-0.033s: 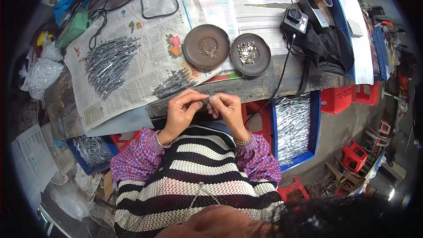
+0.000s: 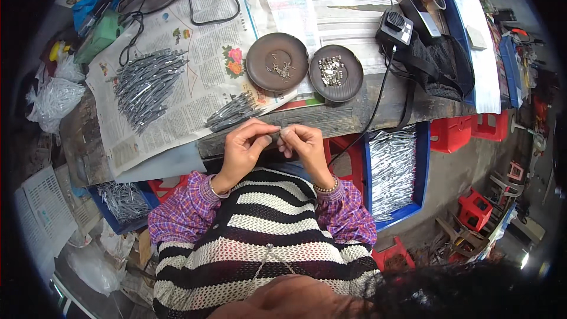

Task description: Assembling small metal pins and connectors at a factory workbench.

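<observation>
Left hand (image 2: 245, 145) and right hand (image 2: 304, 142): pinched together on one small grey metal piece (image 2: 275, 136), just off worktop (image 2: 354, 115) near edge, close to two brown dishes (image 2: 277, 62) for easy reach.

Both arms are bent and come up close together in front of the chest. The left hand (image 2: 245, 145) and the right hand (image 2: 301, 142) meet, fingertips pinched together, with the knuckles curled.

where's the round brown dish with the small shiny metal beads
In the head view, the round brown dish of small shiny beads sits on the workbench, right of its twin brown dish, beyond both hands.
</observation>
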`<control>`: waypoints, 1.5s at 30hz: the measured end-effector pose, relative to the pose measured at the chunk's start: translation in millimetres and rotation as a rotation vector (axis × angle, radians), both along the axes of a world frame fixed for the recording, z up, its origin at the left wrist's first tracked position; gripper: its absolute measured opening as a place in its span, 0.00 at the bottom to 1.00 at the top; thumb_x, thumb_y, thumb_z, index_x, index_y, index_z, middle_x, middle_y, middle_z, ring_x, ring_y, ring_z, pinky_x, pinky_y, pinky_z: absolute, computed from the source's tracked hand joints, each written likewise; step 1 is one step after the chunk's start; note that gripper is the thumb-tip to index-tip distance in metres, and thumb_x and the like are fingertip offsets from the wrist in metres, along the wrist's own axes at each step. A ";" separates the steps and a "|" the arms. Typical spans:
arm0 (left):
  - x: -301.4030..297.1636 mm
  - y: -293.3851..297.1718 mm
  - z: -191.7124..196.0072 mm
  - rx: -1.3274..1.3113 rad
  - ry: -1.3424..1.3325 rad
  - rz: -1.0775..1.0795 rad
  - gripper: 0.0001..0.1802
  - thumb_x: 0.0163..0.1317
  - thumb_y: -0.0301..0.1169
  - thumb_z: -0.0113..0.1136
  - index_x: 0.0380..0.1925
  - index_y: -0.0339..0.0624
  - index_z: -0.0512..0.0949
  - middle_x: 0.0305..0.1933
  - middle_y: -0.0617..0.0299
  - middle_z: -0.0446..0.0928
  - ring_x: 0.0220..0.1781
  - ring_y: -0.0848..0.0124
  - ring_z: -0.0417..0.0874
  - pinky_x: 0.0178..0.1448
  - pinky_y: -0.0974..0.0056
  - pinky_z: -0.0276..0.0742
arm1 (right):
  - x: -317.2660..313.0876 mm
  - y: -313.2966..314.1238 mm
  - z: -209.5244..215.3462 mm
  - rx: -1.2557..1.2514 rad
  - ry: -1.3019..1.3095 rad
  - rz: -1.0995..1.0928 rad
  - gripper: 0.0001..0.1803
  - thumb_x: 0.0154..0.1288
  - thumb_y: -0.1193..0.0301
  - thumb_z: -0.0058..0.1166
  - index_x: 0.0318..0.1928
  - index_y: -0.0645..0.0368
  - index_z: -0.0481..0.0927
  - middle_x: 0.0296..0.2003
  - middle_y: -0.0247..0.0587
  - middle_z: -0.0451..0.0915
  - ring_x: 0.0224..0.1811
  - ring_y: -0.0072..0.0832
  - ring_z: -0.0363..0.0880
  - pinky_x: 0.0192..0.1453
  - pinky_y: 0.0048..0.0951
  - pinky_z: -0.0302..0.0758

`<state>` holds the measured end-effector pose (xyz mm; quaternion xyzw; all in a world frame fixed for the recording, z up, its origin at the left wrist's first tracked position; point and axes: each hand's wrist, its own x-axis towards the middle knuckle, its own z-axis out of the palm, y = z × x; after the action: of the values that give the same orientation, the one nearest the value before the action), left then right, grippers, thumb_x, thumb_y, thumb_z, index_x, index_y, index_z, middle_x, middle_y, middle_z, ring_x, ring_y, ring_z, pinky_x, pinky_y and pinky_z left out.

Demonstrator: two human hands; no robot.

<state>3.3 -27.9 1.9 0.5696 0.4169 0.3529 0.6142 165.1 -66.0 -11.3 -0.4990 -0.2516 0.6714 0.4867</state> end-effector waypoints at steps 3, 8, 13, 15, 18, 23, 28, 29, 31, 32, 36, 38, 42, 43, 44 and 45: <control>1.3 0.0 -1.4 -0.008 -0.034 0.020 0.12 0.53 0.15 0.55 0.38 0.34 0.80 0.34 0.59 0.76 0.37 0.73 0.76 0.41 0.73 0.71 | -4.2 -0.1 1.0 0.110 -0.191 -0.087 0.05 0.58 0.76 0.58 0.28 0.66 0.79 0.22 0.31 0.77 0.21 0.14 0.73 0.24 0.15 0.69; 0.6 -1.4 0.3 0.066 0.011 -0.007 0.11 0.53 0.15 0.56 0.37 0.34 0.80 0.33 0.61 0.75 0.36 0.74 0.75 0.39 0.73 0.70 | -4.7 -0.4 4.8 0.398 -0.646 -0.109 0.05 0.52 0.78 0.62 0.29 0.67 0.79 0.21 0.36 0.77 0.22 0.19 0.75 0.26 0.19 0.69; -0.8 -1.6 1.5 0.060 0.074 -0.018 0.11 0.52 0.16 0.56 0.36 0.35 0.81 0.28 0.64 0.70 0.32 0.76 0.72 0.36 0.74 0.67 | -5.0 -0.2 6.7 0.440 -0.655 -0.100 0.05 0.52 0.77 0.60 0.28 0.68 0.79 0.20 0.40 0.76 0.20 0.26 0.75 0.25 0.24 0.68; -0.6 -1.7 0.7 0.055 0.065 -0.014 0.11 0.53 0.16 0.56 0.36 0.35 0.81 0.28 0.64 0.70 0.32 0.76 0.72 0.36 0.74 0.67 | -3.7 0.7 8.5 0.420 -0.641 -0.080 0.05 0.53 0.77 0.59 0.28 0.68 0.79 0.19 0.39 0.76 0.20 0.25 0.74 0.25 0.24 0.67; -0.6 -2.3 -1.3 0.032 0.033 -0.009 0.10 0.53 0.16 0.56 0.36 0.35 0.80 0.29 0.64 0.70 0.32 0.76 0.72 0.36 0.74 0.67 | 0.3 1.4 8.9 0.340 -0.567 -0.005 0.05 0.55 0.76 0.58 0.27 0.68 0.79 0.18 0.38 0.76 0.19 0.22 0.73 0.23 0.22 0.66; -0.6 0.1 2.8 -0.018 -0.037 -0.013 0.10 0.56 0.16 0.54 0.37 0.33 0.79 0.32 0.64 0.72 0.33 0.77 0.72 0.36 0.75 0.68 | -1.1 -0.8 6.5 0.121 -0.279 0.047 0.08 0.59 0.74 0.55 0.26 0.66 0.80 0.17 0.32 0.76 0.19 0.14 0.71 0.22 0.18 0.63; -5.4 4.0 3.4 -0.345 -0.189 -0.029 0.10 0.60 0.20 0.54 0.42 0.33 0.77 0.36 0.65 0.74 0.30 0.81 0.71 0.33 0.76 0.67 | 0.8 -1.4 0.6 0.059 -0.109 -0.023 0.08 0.61 0.71 0.57 0.31 0.64 0.81 0.22 0.29 0.77 0.22 0.12 0.72 0.24 0.14 0.67; -5.9 4.3 2.9 -0.345 -0.189 -0.030 0.10 0.60 0.20 0.54 0.42 0.33 0.77 0.36 0.65 0.74 0.30 0.81 0.71 0.33 0.76 0.67 | 1.6 -1.4 -0.3 0.059 -0.109 -0.024 0.08 0.61 0.71 0.57 0.31 0.64 0.81 0.22 0.29 0.77 0.22 0.12 0.72 0.24 0.14 0.67; -5.7 5.8 1.6 -0.381 -0.213 -0.041 0.10 0.61 0.21 0.55 0.43 0.34 0.77 0.35 0.65 0.75 0.29 0.82 0.70 0.33 0.76 0.66 | 3.3 -0.6 -2.1 0.069 -0.108 -0.082 0.06 0.61 0.73 0.57 0.32 0.64 0.80 0.23 0.30 0.78 0.22 0.12 0.72 0.25 0.15 0.69; -5.6 5.8 0.8 -0.381 -0.213 -0.041 0.10 0.61 0.21 0.55 0.43 0.34 0.77 0.35 0.65 0.75 0.29 0.82 0.70 0.33 0.76 0.66 | 3.2 -0.7 -2.1 0.069 -0.108 -0.082 0.06 0.61 0.73 0.57 0.32 0.64 0.80 0.23 0.30 0.78 0.22 0.12 0.72 0.25 0.15 0.69; -7.4 5.9 1.7 -0.373 -0.211 -0.043 0.10 0.61 0.22 0.55 0.43 0.34 0.77 0.32 0.66 0.74 0.28 0.81 0.70 0.32 0.76 0.66 | 0.8 1.9 2.4 0.068 -0.144 -0.050 0.06 0.60 0.74 0.57 0.33 0.65 0.80 0.24 0.30 0.78 0.22 0.13 0.72 0.25 0.15 0.70; -9.9 5.6 3.1 -0.383 -0.195 -0.050 0.10 0.60 0.22 0.55 0.43 0.34 0.77 0.32 0.66 0.74 0.28 0.81 0.70 0.33 0.76 0.67 | -1.6 1.6 4.3 0.060 -0.180 -0.038 0.05 0.60 0.74 0.57 0.33 0.65 0.80 0.24 0.29 0.78 0.22 0.13 0.73 0.26 0.15 0.70; -16.6 24.9 16.3 -0.055 0.016 -0.119 0.10 0.57 0.17 0.53 0.38 0.34 0.79 0.35 0.66 0.73 0.29 0.82 0.71 0.32 0.76 0.68 | 0.8 -1.3 8.6 0.050 -0.192 -0.060 0.05 0.60 0.76 0.56 0.35 0.65 0.80 0.27 0.31 0.78 0.24 0.14 0.74 0.27 0.15 0.70; -22.7 33.8 13.2 0.088 0.129 -0.064 0.10 0.55 0.16 0.53 0.37 0.35 0.79 0.35 0.61 0.75 0.30 0.76 0.75 0.34 0.73 0.70 | 1.0 -2.1 5.2 0.061 -0.197 -0.049 0.04 0.61 0.77 0.55 0.36 0.65 0.80 0.28 0.32 0.78 0.25 0.15 0.74 0.28 0.15 0.70; -28.1 46.7 12.4 0.333 0.226 -0.011 0.11 0.54 0.16 0.53 0.37 0.34 0.79 0.36 0.58 0.76 0.32 0.71 0.77 0.36 0.70 0.72 | -0.4 -2.4 4.5 0.063 -0.186 -0.041 0.04 0.61 0.77 0.55 0.36 0.65 0.80 0.28 0.31 0.78 0.25 0.15 0.73 0.29 0.15 0.70; -30.8 58.9 12.4 0.577 0.325 0.034 0.12 0.53 0.16 0.54 0.38 0.33 0.78 0.37 0.55 0.77 0.34 0.65 0.79 0.38 0.67 0.73 | -0.7 -2.7 4.0 0.065 -0.177 -0.039 0.04 0.61 0.77 0.55 0.36 0.65 0.80 0.28 0.31 0.78 0.25 0.15 0.73 0.29 0.15 0.70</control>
<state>-27.5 31.0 14.3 0.7618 0.4017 0.3714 0.3468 164.4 -68.6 -7.2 -0.5451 -0.3055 0.6066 0.4915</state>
